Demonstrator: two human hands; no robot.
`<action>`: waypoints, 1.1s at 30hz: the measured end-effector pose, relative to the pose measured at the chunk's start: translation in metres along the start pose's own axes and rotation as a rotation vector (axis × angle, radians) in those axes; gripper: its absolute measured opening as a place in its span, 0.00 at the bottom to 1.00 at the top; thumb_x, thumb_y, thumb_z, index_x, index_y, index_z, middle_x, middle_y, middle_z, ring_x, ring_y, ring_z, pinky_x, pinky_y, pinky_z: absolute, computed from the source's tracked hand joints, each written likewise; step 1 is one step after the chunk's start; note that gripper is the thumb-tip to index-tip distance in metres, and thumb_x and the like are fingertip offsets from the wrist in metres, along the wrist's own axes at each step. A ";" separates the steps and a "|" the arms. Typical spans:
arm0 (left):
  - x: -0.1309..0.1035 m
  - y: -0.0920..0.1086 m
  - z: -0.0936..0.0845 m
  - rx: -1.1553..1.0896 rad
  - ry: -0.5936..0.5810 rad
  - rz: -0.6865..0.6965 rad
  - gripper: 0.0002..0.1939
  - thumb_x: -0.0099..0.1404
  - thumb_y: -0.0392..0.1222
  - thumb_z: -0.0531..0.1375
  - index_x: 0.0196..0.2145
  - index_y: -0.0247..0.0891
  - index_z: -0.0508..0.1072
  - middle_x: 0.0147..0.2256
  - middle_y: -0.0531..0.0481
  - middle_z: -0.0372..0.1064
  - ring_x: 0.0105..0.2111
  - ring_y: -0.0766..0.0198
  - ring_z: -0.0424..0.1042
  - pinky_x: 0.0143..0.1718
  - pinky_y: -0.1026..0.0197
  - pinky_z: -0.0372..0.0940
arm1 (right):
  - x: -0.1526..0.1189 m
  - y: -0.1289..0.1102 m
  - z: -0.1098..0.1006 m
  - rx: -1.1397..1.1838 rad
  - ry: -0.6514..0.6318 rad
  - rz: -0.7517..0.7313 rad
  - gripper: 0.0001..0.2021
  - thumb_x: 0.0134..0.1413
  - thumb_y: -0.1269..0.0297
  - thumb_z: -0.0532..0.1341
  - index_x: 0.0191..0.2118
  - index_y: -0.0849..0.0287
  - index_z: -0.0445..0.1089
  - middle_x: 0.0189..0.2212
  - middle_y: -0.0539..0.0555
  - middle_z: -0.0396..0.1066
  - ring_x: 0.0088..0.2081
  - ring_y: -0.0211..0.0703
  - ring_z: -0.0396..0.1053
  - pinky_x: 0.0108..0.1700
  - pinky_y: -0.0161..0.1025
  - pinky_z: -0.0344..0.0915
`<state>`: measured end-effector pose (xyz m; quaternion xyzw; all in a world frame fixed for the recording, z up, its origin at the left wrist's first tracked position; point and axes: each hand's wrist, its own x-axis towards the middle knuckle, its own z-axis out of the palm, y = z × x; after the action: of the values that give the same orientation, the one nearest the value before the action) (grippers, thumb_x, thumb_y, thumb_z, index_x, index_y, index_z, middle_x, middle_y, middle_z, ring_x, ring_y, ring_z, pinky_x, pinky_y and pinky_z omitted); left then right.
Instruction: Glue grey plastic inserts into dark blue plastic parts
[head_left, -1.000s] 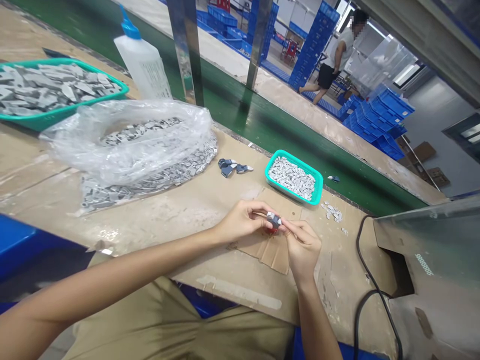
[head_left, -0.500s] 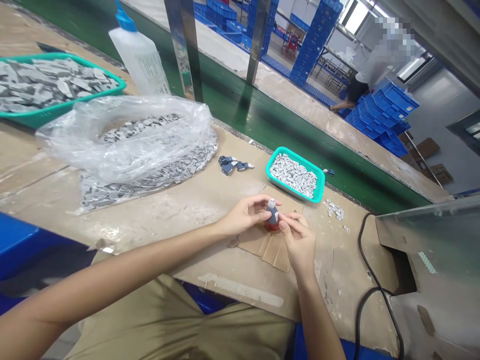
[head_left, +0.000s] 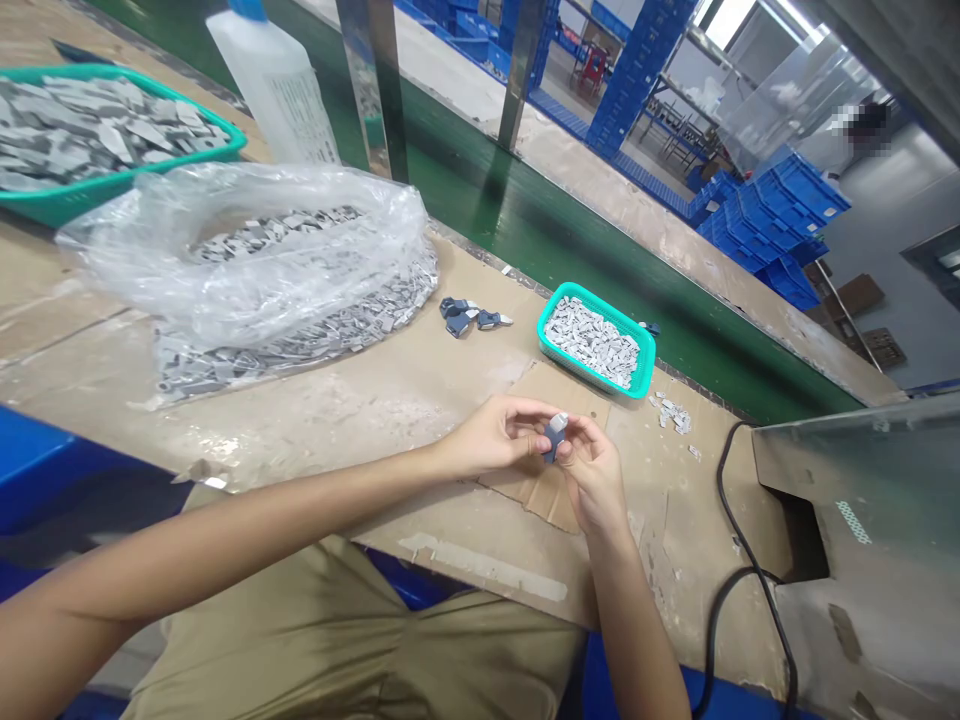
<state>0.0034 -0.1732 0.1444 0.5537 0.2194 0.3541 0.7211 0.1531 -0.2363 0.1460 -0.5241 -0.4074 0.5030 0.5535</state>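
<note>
A small dark blue part with a light grey tip is held between both hands over a piece of cardboard. My left hand pinches it from the left with thumb and fingers. From the right, the fingers and thumb of my right hand close on the same part. Beyond the hands stands a small teal basket of light grey pieces. A few similar dark blue parts lie on the table to the upper left of the hands.
An open plastic bag of grey pieces, a larger teal basket and a white bottle stand at left. Loose pieces lie right of the small basket. A black cable runs beside a metal box.
My right hand has closed onto the blue part, and the part has shifted slightly right and down. The red thing seen beneath it before is no longer visible. The view has shifted a little.
</note>
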 end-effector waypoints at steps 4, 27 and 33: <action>-0.005 0.009 0.005 0.084 0.017 0.030 0.14 0.54 0.36 0.62 0.39 0.33 0.80 0.34 0.45 0.76 0.35 0.61 0.74 0.38 0.63 0.68 | -0.004 -0.007 0.003 0.013 -0.018 -0.020 0.23 0.36 0.48 0.74 0.37 0.56 0.72 0.36 0.54 0.75 0.38 0.44 0.72 0.40 0.38 0.70; 0.004 0.000 -0.013 -0.291 -0.135 -0.111 0.27 0.46 0.49 0.74 0.42 0.32 0.79 0.37 0.41 0.77 0.38 0.57 0.76 0.42 0.60 0.68 | -0.003 -0.021 0.006 -0.172 0.005 -0.132 0.26 0.38 0.42 0.71 0.38 0.57 0.71 0.32 0.54 0.74 0.31 0.42 0.71 0.33 0.36 0.69; 0.014 0.009 -0.036 -0.600 -0.038 -0.189 0.28 0.55 0.35 0.69 0.54 0.38 0.72 0.37 0.47 0.76 0.36 0.65 0.75 0.45 0.63 0.67 | 0.018 -0.046 -0.026 -0.516 0.272 -0.322 0.19 0.56 0.46 0.60 0.40 0.59 0.72 0.37 0.57 0.75 0.36 0.44 0.73 0.42 0.42 0.70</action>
<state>-0.0158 -0.1383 0.1437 0.2999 0.1422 0.3239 0.8860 0.1875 -0.2209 0.1869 -0.6382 -0.5214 0.2149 0.5241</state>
